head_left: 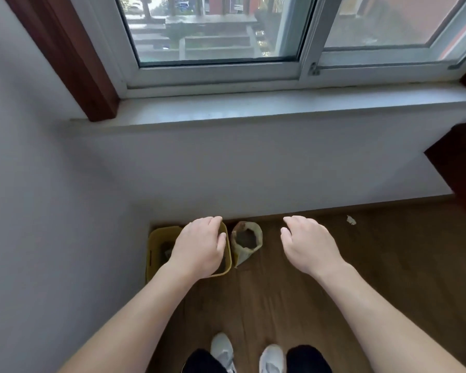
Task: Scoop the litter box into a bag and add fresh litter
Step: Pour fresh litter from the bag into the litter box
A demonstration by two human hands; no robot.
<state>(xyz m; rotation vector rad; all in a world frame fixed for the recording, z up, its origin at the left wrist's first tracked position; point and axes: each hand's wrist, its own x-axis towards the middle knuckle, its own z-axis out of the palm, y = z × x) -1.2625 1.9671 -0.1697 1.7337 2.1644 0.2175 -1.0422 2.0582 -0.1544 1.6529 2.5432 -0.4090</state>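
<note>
A yellow litter box [156,246] stands on the wood floor in the corner below the window. My left hand [199,246] hovers over its right half with fingers loosely apart, holding nothing, and hides most of the inside. Just right of the box an open tan bag [246,239] stands upright with dark litter visible in its mouth. My right hand [307,243] is stretched out to the right of the bag, empty, fingers slightly curled and apart. I see no scoop.
White walls meet at the left behind the box. A deep window sill [253,109] juts out above. Dark wooden furniture [463,168] stands at the right edge. A small white scrap [350,219] lies on the floor. My feet [246,354] are below.
</note>
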